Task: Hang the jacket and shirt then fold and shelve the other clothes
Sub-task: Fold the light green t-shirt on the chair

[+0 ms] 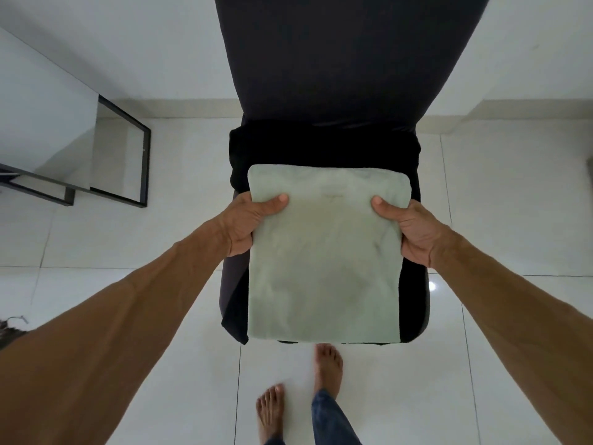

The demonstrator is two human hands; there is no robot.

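A folded pale green garment [324,261] lies flat as a neat rectangle over the seat of a dark chair [333,59]. My left hand [247,223] grips its left edge with the thumb on top. My right hand [414,229] grips the right edge the same way. Under the green piece lies a folded black garment [321,146] that sticks out at the back and on both sides of the seat. I cannot tell whether the green garment rests on the black one or is held just above it.
A black metal frame with a white panel [122,155] stands at the left on the white tiled floor [513,194]. My bare feet [327,364] are in front of the chair. A scrap of dark fabric [9,329] shows at the left edge.
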